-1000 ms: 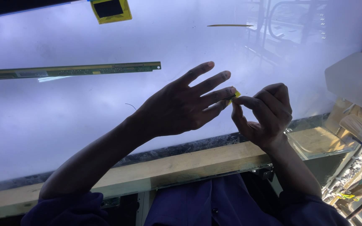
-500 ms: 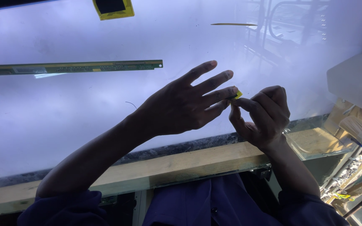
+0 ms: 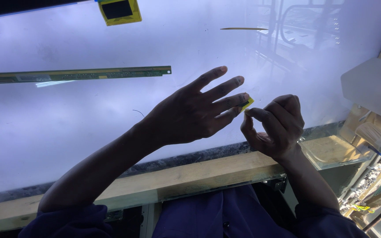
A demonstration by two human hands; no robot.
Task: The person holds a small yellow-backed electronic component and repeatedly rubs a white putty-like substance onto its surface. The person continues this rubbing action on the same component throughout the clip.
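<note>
**Two hands, one little yellow piece**

Both hands meet above the glowing white worktop (image 3: pixel 67 132). The left hand (image 3: pixel 190 114) has its fingers spread wide. The right hand (image 3: pixel 274 125) is curled up. Their fingertips pinch one small yellow piece (image 3: pixel 248 104) between them. One long green strip (image 3: pixel 73 74) lies farther back, and one yellow square (image 3: pixel 119 10) near the top edge.

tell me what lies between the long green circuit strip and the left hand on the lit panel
Nothing solid: in the head view, only bare glowing panel separates the green circuit strip from the left hand, apart from a thin dark hair-like mark near the wrist.
</note>
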